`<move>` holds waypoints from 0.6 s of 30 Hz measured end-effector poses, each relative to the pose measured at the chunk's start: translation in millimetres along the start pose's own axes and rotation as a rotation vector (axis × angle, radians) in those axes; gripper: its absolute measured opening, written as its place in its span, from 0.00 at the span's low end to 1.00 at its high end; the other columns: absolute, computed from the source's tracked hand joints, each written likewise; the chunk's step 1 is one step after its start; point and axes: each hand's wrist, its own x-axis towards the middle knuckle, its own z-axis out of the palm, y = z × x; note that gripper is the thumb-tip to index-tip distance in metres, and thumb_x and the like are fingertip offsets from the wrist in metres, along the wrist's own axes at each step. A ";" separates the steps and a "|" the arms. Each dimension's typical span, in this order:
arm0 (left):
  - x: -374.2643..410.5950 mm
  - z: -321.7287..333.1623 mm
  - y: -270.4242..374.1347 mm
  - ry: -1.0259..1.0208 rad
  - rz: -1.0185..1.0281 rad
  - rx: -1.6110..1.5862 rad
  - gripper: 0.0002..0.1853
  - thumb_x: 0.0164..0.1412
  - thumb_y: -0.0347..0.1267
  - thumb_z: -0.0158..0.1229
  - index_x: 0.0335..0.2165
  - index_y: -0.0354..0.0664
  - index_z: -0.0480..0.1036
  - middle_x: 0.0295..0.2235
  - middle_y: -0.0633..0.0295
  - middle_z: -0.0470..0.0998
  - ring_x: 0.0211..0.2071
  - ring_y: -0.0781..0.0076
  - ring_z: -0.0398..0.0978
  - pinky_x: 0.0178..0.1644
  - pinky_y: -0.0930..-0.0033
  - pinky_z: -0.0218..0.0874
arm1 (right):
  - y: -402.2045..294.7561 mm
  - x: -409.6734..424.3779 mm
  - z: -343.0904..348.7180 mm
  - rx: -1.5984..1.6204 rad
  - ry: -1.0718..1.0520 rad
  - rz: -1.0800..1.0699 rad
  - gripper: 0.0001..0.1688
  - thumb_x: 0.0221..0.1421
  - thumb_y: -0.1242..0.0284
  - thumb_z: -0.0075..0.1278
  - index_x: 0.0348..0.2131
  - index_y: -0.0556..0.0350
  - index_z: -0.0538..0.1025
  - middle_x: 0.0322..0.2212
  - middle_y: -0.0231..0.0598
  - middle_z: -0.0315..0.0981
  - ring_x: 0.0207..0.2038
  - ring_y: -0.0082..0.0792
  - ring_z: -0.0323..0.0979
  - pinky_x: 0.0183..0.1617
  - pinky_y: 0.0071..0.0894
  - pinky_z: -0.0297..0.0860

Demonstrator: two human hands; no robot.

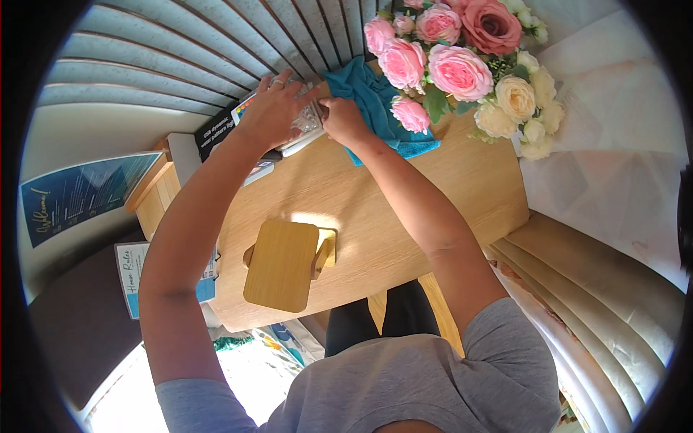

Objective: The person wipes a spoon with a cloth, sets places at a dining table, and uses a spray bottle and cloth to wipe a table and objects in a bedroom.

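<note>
At the back edge of the desk, my left hand (276, 113) lies with spread fingers over a pale box (309, 119) with clear, glittering contents. A ring is on one of its fingers. My right hand (342, 120) is curled at the right end of this box, thumb and fingers at its corner; the fingertips are partly hidden. Close beside the right hand lies a crumpled teal cloth (373, 103). Left of the pale box, a black printed box (214, 132) leans near the slatted wall, partly behind my left hand.
A wooden folding stand (281, 265) rests on the wooden desk (379, 216) near its front edge. Pink and cream artificial flowers (460, 73) rise at the back right. Printed signs (89, 192) stand on the left. Pale curtains (601, 200) hang at the right.
</note>
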 end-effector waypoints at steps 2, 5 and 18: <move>5.7 -5.5 4.4 -0.039 -0.011 0.018 0.50 0.36 0.40 0.71 0.59 0.57 0.55 0.52 0.60 0.66 0.59 0.52 0.55 0.60 0.49 0.48 | 0.8 -0.5 -0.5 -0.021 0.029 -0.077 0.20 0.45 0.80 0.46 0.42 0.59 0.75 0.28 0.58 0.73 0.34 0.50 0.73 0.39 0.42 0.70; 9.3 -6.4 7.7 -0.040 -0.034 0.014 0.52 0.36 0.41 0.71 0.60 0.58 0.54 0.52 0.60 0.66 0.59 0.52 0.54 0.60 0.48 0.49 | 4.7 -1.7 -1.9 -0.075 0.036 -0.224 0.21 0.44 0.80 0.46 0.42 0.61 0.75 0.27 0.57 0.72 0.33 0.50 0.72 0.40 0.42 0.69; -57.3 -25.1 36.1 0.040 -0.292 -0.799 0.32 0.50 0.39 0.62 0.53 0.42 0.65 0.44 0.56 0.72 0.40 0.64 0.71 0.44 0.65 0.63 | 10.3 -14.6 -22.0 -0.068 -0.093 -0.226 0.46 0.35 0.74 0.64 0.55 0.58 0.62 0.44 0.54 0.62 0.47 0.52 0.65 0.51 0.39 0.64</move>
